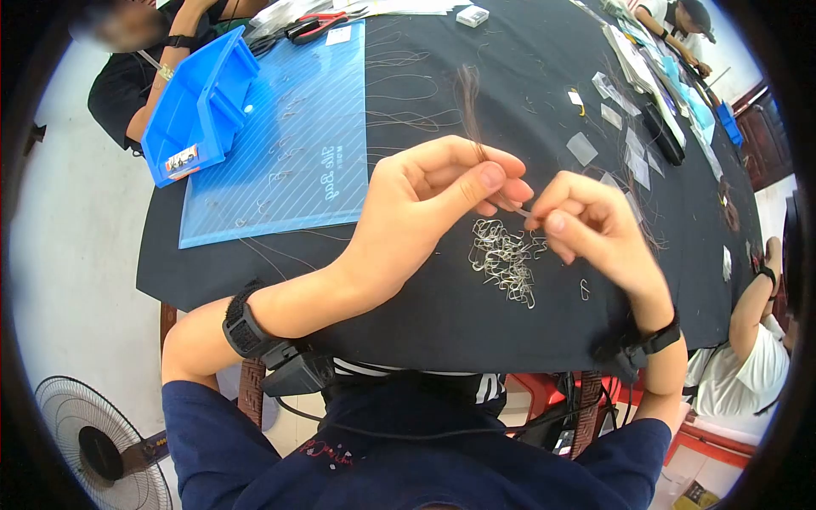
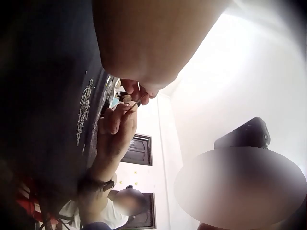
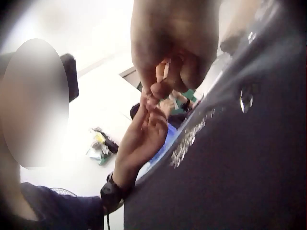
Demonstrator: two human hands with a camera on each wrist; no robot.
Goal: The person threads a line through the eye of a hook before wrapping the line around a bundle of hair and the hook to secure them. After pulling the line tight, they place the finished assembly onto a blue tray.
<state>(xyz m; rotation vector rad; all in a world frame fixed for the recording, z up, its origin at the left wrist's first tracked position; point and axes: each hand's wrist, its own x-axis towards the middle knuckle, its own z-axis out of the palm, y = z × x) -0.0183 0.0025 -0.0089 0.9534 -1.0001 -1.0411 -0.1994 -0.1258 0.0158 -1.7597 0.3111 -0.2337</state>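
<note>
In the head view my left hand (image 1: 442,183) pinches a bundle of thin brown lines (image 1: 469,98) between thumb and forefinger. The loose ends fan out beyond the fingers, over the black cloth. My right hand (image 1: 599,221) meets it fingertip to fingertip, thumb and fingers curled round the short pale end (image 1: 522,212) that comes out below the left thumb. What exactly the right fingertips pinch, I cannot tell. Just below both hands lies a pile of small silver metal hooks (image 1: 507,263), with one single hook (image 1: 584,290) apart to the right.
A blue file bag (image 1: 297,170) with hooks and lines laid across it is on the left, beside a blue plastic bin (image 1: 204,106). Pliers (image 1: 308,30) lie at the back. Clear plastic pieces (image 1: 581,149) are scattered on the right. Other people sit around the table.
</note>
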